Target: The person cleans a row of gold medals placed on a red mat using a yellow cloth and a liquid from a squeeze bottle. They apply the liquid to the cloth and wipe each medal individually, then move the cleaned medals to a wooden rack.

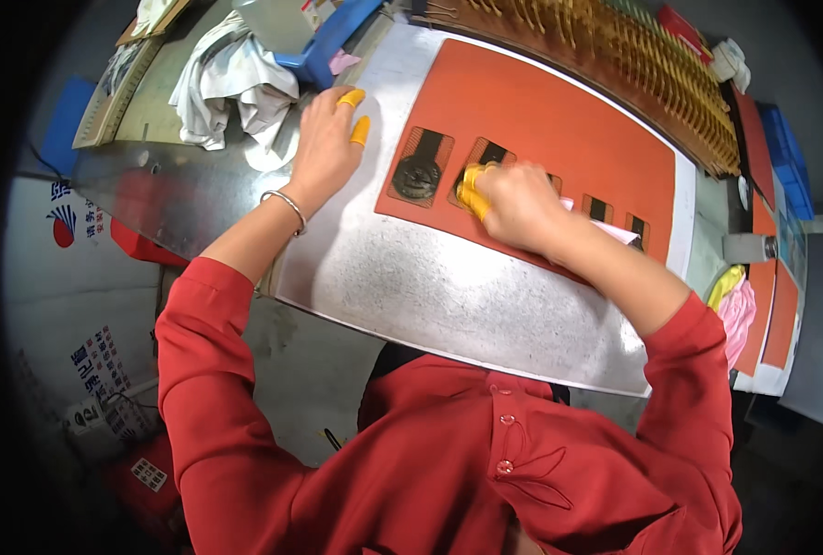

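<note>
An orange sheet (pixel 522 102) lies on a whitish board, with a row of black medallion-like patches set in rectangular outlines. The leftmost patch (pixel 418 176) shows fully, a round raised black form with a dark band above it. Over the second patch (pixel 491 153), my right hand (pixel 522 203) is closed, its yellow-capped fingertips pressed down; what they pinch, if anything, is hidden. A pale pink-and-white cloth or paper (pixel 615 231) shows beside my right wrist. My left hand (pixel 326 139) rests left of the sheet, holding nothing, with two yellow-capped fingers apart.
A crumpled white cloth (pixel 231 88) and a blue bin (pixel 333 42) lie beyond my left hand. Along the back runs a wooden rack (pixel 615 65) of many brass-coloured pieces. At right stand a small bottle (pixel 749 247), a pink cloth (pixel 735 314) and more orange sheets (pixel 781 314).
</note>
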The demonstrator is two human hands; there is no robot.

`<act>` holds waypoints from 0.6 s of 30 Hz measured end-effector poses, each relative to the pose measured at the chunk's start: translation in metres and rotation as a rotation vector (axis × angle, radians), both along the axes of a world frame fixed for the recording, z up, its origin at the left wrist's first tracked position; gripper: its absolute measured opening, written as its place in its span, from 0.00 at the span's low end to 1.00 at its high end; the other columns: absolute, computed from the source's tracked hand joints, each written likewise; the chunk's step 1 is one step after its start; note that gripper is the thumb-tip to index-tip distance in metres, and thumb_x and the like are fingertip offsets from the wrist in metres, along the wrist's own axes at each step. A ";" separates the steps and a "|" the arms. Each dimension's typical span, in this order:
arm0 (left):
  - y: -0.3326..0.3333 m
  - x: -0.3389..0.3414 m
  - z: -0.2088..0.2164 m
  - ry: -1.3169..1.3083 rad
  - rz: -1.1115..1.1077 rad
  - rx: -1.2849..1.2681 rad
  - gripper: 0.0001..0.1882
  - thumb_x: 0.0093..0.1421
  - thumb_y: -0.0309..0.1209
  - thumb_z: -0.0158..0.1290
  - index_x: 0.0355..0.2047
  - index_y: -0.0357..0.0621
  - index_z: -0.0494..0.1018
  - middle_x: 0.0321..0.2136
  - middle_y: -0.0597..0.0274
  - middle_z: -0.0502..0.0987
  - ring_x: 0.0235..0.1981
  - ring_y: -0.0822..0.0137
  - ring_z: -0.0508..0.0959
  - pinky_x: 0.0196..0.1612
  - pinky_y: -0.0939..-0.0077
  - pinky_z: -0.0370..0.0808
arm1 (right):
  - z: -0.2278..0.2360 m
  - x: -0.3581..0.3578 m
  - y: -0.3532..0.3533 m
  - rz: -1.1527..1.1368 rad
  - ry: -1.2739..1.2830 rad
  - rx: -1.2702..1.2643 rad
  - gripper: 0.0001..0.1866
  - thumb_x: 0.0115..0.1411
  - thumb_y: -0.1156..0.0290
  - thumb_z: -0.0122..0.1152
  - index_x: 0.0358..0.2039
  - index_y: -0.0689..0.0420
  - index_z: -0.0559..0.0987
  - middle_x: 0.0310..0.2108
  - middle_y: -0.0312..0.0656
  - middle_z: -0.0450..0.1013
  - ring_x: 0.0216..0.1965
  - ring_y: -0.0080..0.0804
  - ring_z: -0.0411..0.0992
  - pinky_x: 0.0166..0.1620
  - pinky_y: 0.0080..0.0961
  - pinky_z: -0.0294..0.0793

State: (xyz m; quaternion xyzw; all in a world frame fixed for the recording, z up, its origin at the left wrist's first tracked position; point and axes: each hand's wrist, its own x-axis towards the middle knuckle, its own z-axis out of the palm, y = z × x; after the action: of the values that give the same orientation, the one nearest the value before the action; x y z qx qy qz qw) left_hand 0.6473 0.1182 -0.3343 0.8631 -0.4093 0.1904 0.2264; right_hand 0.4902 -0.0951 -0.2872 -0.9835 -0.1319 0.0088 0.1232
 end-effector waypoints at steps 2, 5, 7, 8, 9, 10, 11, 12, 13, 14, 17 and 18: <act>-0.003 -0.001 -0.001 -0.009 -0.006 0.009 0.16 0.54 0.25 0.51 0.44 0.37 0.67 0.47 0.52 0.67 0.48 0.51 0.66 0.51 0.63 0.62 | -0.009 0.004 -0.005 -0.051 0.000 0.041 0.08 0.45 0.74 0.55 0.29 0.58 0.77 0.25 0.51 0.74 0.29 0.48 0.74 0.35 0.42 0.72; -0.007 -0.001 0.002 0.005 -0.015 0.010 0.17 0.54 0.25 0.51 0.44 0.36 0.67 0.47 0.52 0.66 0.49 0.51 0.65 0.52 0.62 0.61 | 0.002 0.047 -0.027 -0.304 -0.004 0.060 0.08 0.50 0.73 0.53 0.31 0.58 0.77 0.25 0.51 0.75 0.30 0.48 0.74 0.35 0.41 0.72; -0.005 0.000 0.001 0.016 -0.023 0.001 0.16 0.54 0.25 0.51 0.44 0.36 0.67 0.48 0.52 0.66 0.49 0.51 0.65 0.52 0.62 0.61 | 0.004 0.053 -0.029 -0.292 0.007 0.060 0.08 0.50 0.73 0.53 0.30 0.59 0.77 0.25 0.51 0.75 0.29 0.48 0.74 0.34 0.41 0.72; -0.004 0.001 0.001 0.016 -0.021 0.001 0.16 0.54 0.25 0.51 0.44 0.36 0.67 0.48 0.52 0.66 0.49 0.51 0.65 0.52 0.62 0.61 | 0.002 0.053 -0.030 -0.270 -0.015 0.036 0.07 0.50 0.73 0.53 0.30 0.59 0.77 0.24 0.51 0.74 0.29 0.48 0.74 0.34 0.41 0.72; -0.002 0.002 0.002 0.016 -0.020 0.000 0.16 0.54 0.25 0.51 0.44 0.36 0.67 0.48 0.52 0.66 0.49 0.51 0.65 0.52 0.62 0.61 | 0.003 0.055 -0.030 -0.275 0.015 0.045 0.07 0.52 0.71 0.54 0.31 0.59 0.77 0.24 0.51 0.74 0.29 0.48 0.74 0.33 0.40 0.72; -0.001 0.001 0.001 0.021 -0.014 -0.003 0.16 0.54 0.25 0.51 0.44 0.36 0.67 0.48 0.52 0.66 0.49 0.51 0.65 0.52 0.62 0.61 | 0.003 0.057 -0.031 -0.276 0.051 0.051 0.08 0.54 0.70 0.54 0.31 0.59 0.77 0.24 0.51 0.74 0.28 0.48 0.73 0.33 0.39 0.72; -0.001 0.002 0.001 0.009 -0.004 0.016 0.16 0.53 0.25 0.51 0.44 0.36 0.68 0.47 0.52 0.66 0.49 0.51 0.65 0.52 0.62 0.61 | 0.004 0.058 -0.031 -0.277 0.086 0.057 0.08 0.55 0.68 0.54 0.32 0.59 0.77 0.24 0.51 0.74 0.27 0.49 0.73 0.33 0.39 0.72; -0.002 0.000 -0.001 0.014 -0.015 -0.002 0.16 0.53 0.24 0.51 0.44 0.36 0.67 0.47 0.52 0.66 0.49 0.51 0.65 0.52 0.62 0.61 | 0.006 0.054 -0.028 -0.233 0.074 0.047 0.08 0.55 0.68 0.55 0.32 0.59 0.77 0.24 0.51 0.74 0.27 0.49 0.73 0.33 0.39 0.71; -0.002 0.002 -0.002 0.012 -0.026 -0.012 0.16 0.53 0.24 0.51 0.44 0.36 0.67 0.47 0.52 0.66 0.49 0.51 0.65 0.52 0.62 0.61 | 0.007 0.048 -0.019 -0.188 0.057 0.046 0.08 0.54 0.68 0.56 0.31 0.58 0.77 0.24 0.51 0.74 0.27 0.48 0.73 0.33 0.39 0.71; -0.002 0.001 -0.002 0.013 -0.035 -0.023 0.16 0.53 0.24 0.51 0.44 0.36 0.67 0.47 0.52 0.66 0.49 0.51 0.65 0.52 0.62 0.61 | 0.008 0.041 -0.010 -0.142 0.043 0.045 0.08 0.54 0.69 0.56 0.31 0.58 0.77 0.24 0.50 0.74 0.27 0.48 0.73 0.34 0.39 0.71; 0.000 -0.001 0.001 0.060 -0.027 -0.033 0.16 0.53 0.23 0.50 0.43 0.36 0.67 0.46 0.52 0.66 0.48 0.51 0.65 0.52 0.62 0.61 | 0.010 0.027 0.023 0.088 0.053 0.062 0.05 0.46 0.74 0.54 0.24 0.60 0.76 0.24 0.52 0.74 0.28 0.49 0.74 0.33 0.41 0.72; 0.000 -0.001 0.001 0.069 -0.030 -0.039 0.16 0.53 0.23 0.50 0.43 0.36 0.67 0.46 0.52 0.66 0.48 0.51 0.65 0.52 0.62 0.61 | 0.001 0.032 0.024 0.073 0.082 0.069 0.05 0.46 0.75 0.53 0.25 0.59 0.76 0.24 0.52 0.74 0.28 0.49 0.74 0.32 0.42 0.72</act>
State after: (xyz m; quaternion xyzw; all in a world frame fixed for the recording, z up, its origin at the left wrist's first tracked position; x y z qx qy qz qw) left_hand 0.6463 0.1182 -0.3331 0.8583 -0.4105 0.1648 0.2600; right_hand 0.5219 -0.0711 -0.2867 -0.9720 -0.1627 0.0488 0.1621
